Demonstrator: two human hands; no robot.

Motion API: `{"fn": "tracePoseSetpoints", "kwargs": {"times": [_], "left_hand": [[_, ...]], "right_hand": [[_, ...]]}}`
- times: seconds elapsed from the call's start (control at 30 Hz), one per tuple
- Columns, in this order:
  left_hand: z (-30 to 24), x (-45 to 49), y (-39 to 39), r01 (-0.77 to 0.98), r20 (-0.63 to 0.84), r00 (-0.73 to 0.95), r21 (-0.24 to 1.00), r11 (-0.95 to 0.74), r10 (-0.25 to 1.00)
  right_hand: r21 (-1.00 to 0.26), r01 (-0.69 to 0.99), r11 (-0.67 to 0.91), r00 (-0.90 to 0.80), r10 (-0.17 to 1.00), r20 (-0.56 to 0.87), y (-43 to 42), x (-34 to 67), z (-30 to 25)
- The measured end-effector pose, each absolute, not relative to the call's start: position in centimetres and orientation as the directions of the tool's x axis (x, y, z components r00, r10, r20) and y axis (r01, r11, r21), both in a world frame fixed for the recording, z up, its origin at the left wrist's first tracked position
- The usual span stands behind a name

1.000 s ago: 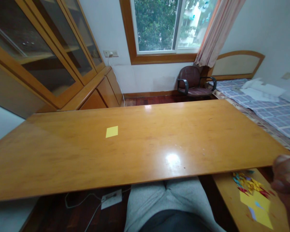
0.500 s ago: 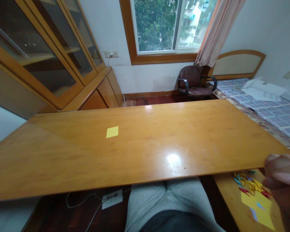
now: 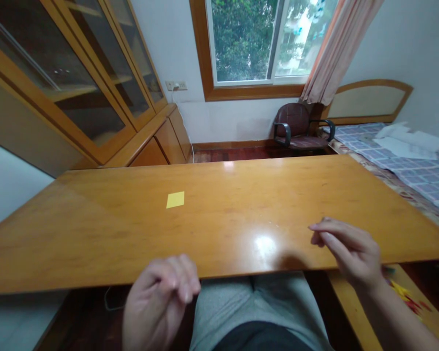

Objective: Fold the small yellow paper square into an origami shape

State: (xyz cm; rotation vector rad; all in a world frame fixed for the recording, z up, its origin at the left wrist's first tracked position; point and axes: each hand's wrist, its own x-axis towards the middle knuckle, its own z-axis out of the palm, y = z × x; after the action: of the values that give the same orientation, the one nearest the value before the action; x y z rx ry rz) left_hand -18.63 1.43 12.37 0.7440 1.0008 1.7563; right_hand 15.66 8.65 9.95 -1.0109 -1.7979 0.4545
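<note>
My right hand [image 3: 349, 248] is above the right part of the wooden table [image 3: 219, 187], its thumb and index finger pinched together. Anything between those fingertips is too small or hidden to make out. At the table's near edge my left hand [image 3: 161, 297] has its fingers curled in, and no object shows in it. A yellow square of paper [image 3: 175, 199] lies flat on the table, left of the middle and beyond my left hand. Small yellow and red pieces [image 3: 406, 295] lie on a lower wooden surface [image 3: 346, 302] at the right, partly hidden by my right forearm.
Tiny white specks [image 3: 274, 224] are on the tabletop. Glass-door cabinets [image 3: 95, 97] stand at the left. Beyond the table are an armchair [image 3: 294, 124] and a window [image 3: 241, 44]. A bed with a checked sheet [image 3: 417, 165] is at the right, bearing white sheets [image 3: 406, 139].
My right hand has moved left from the right edge of view to above the table. My left hand has come into view at the near edge. The view has shifted slightly.
</note>
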Motion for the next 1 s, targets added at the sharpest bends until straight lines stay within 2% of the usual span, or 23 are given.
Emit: {"fn": "tracePoseSetpoints", "kwargs": {"times": [0.13, 0.23, 0.47, 0.77, 0.9, 1.0], "left_hand": [[9.7, -17.1, 4.2, -0.518, -0.148, -0.304, 0.855, -0.033, 0.941], [8.5, -16.5, 4.6, -0.552, -0.232, -0.278, 0.833, 0.043, 0.932], [8.6, -16.4, 4.7, -0.517, -0.249, -0.282, 0.853, 0.071, 0.927], [8.0, -16.8, 4.8, -0.487, -0.241, -0.270, 0.869, 0.083, 0.932], [8.3, -17.1, 4.5, -0.484, -0.124, -0.229, 0.875, -0.003, 0.965], [8.7, -18.3, 3.1, -0.551, 0.146, -0.125, 0.813, -0.191, 0.981]], "right_hand": [[-0.754, 0.433, 0.494, -0.206, 0.868, 0.451, 10.7, 13.9, 7.5], [-0.792, 0.454, 0.407, -0.227, 0.913, 0.340, 12.1, 12.8, 5.5], [-0.898, 0.396, 0.195, -0.242, 0.965, 0.103, 14.7, 10.8, 1.0], [-0.921, 0.370, 0.117, -0.206, 0.978, 0.042, 15.0, 10.3, -1.1], [-0.921, 0.373, 0.118, -0.198, 0.979, 0.045, 14.8, 10.3, -1.1], [-0.917, 0.380, 0.121, -0.199, 0.979, 0.047, 14.8, 10.2, -1.0]]}}
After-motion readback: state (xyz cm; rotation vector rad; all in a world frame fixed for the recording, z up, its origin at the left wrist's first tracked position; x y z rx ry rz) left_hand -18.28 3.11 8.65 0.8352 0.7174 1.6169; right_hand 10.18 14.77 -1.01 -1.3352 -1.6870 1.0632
